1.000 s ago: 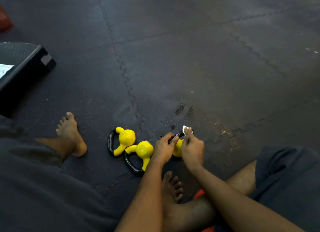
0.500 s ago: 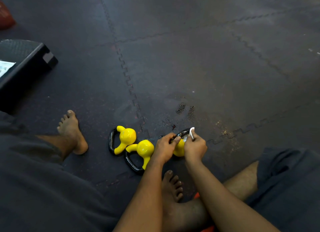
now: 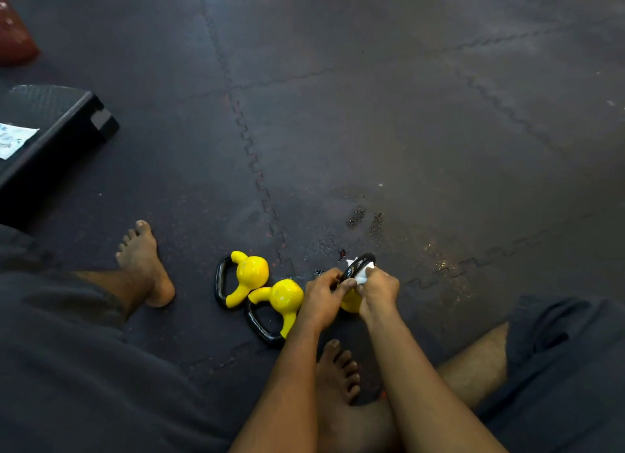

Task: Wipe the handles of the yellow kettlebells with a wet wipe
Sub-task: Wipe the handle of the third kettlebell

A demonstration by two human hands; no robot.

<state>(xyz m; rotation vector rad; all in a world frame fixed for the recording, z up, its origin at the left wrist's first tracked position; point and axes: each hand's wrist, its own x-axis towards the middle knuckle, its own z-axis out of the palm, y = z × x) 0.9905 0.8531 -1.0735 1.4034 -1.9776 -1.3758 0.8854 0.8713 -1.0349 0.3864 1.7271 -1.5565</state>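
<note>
Right hand (image 3: 378,288) pinches wet wipe (image 3: 362,277) round the handle (image 3: 361,260); left hand (image 3: 321,297) grips it. Next, probably, kettlebells (image 3: 252,271) at nine o'clock.

The left hand (image 3: 321,300) grips the black handle (image 3: 361,260) of a yellow kettlebell (image 3: 350,304). The right hand (image 3: 378,292) pinches a white wipe (image 3: 362,276) against that handle. Just left of this kettlebell lies a second kettlebell (image 3: 287,295), and beyond it a third kettlebell (image 3: 252,271), both on the floor mat (image 3: 406,131). Well left of it are a bare foot (image 3: 145,263) and a black step (image 3: 50,121) with a paper (image 3: 13,139) on it.
</note>
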